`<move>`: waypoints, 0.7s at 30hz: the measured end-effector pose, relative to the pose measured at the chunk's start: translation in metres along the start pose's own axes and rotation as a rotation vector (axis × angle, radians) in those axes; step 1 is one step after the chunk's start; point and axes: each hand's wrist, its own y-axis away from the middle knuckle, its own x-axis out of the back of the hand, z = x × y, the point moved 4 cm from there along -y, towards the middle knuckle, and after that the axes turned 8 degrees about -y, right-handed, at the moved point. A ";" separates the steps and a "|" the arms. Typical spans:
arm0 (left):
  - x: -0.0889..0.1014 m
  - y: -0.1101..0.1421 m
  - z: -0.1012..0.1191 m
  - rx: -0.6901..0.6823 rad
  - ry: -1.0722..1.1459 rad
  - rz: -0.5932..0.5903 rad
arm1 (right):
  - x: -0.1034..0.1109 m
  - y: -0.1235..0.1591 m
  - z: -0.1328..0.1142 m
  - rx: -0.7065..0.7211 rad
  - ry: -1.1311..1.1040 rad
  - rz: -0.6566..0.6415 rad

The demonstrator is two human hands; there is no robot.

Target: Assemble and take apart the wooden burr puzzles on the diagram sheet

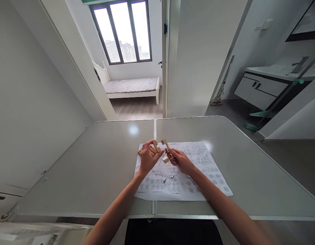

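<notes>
A printed instruction sheet [198,170] lies on the grey table [96,170]. Above its far left part, my left hand [148,158] pinches a small notched wooden puzzle piece [155,145] between thumb and fingers. More wooden pieces [147,150] lie on the sheet just behind that hand, partly hidden by it. My right hand [180,160] is closed on a longer notched wooden piece [166,149] that stands tilted, its top end toward the left hand's piece. The two pieces are a short gap apart.
The table has a seam down its middle [154,136]. Beyond its far edge an open doorway shows a bed [131,86] under a window. A washbasin cabinet [264,88] stands to the right, and a white wall [32,85] to the left.
</notes>
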 end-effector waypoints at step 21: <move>-0.019 0.009 -0.013 -0.132 -0.470 -0.213 | 0.017 -0.002 0.006 0.156 0.890 0.355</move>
